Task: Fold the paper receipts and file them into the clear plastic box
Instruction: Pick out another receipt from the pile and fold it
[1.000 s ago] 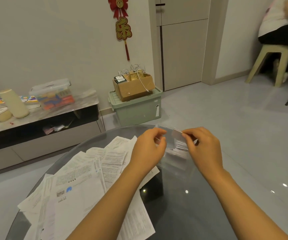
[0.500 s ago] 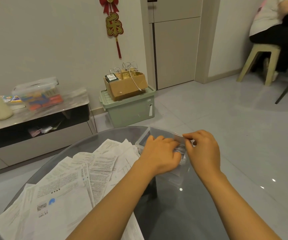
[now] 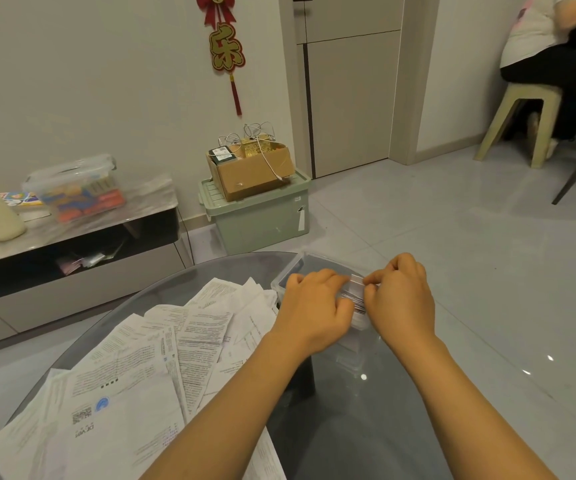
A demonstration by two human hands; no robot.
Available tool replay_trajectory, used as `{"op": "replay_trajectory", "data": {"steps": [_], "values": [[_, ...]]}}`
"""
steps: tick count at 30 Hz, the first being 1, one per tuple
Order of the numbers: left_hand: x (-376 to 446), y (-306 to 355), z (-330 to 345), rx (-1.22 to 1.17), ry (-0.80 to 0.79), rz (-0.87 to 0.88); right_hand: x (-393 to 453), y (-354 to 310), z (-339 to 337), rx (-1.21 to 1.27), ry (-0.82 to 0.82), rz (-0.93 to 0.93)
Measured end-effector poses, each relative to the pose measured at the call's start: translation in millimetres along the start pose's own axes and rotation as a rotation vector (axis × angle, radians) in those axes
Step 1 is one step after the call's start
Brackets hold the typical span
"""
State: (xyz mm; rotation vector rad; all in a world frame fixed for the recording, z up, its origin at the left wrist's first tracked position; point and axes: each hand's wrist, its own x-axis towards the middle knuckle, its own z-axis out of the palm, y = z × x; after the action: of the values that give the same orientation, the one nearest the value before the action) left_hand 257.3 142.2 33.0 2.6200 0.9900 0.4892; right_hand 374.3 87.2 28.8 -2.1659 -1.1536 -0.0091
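**Receipt held over the clear box**

Hands meet at 1 o'clock on the glass desk point(image 3: 366, 427) — left hand point(image 3: 314, 303) and right hand point(image 3: 400, 296) each pinch one folded receipt point(image 3: 356, 284), held over the clear plastic box point(image 3: 288, 278). Loose receipts point(image 3: 148, 368) are heaped at 9 o'clock, too overlapped to count; their print is unreadable. One red wall ornament point(image 3: 226, 46) bears a gold "乐".

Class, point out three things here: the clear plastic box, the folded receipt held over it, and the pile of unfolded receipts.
clear plastic box point(image 3: 309, 259), head view, far rim.
folded receipt point(image 3: 356, 284), head view, top edge between the hands.
pile of unfolded receipts point(image 3: 148, 368), head view, middle sheet.
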Motion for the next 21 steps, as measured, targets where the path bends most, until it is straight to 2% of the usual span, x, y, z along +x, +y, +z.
{"op": "replay_trajectory", "data": {"steps": [5, 11, 17, 21], "values": [[0.7, 1.6, 3.6, 0.071, -0.027, 0.040, 0.4, 1.2, -1.1, -0.069, -0.005, -0.024], [5.6, 3.3, 7.2, 0.228, -0.110, -0.007, -1.1, 2.2, 1.7, 0.140, 0.027, 0.012], [6.7, 4.6, 4.7, 0.170, -0.089, -0.030, -0.9, 3.4, 3.0, 0.298, 0.033, 0.048], [4.5, 7.7, -1.0, 0.124, -0.063, -0.042, -2.7, 2.5, 0.8, 0.185, 0.031, 0.022]]}}
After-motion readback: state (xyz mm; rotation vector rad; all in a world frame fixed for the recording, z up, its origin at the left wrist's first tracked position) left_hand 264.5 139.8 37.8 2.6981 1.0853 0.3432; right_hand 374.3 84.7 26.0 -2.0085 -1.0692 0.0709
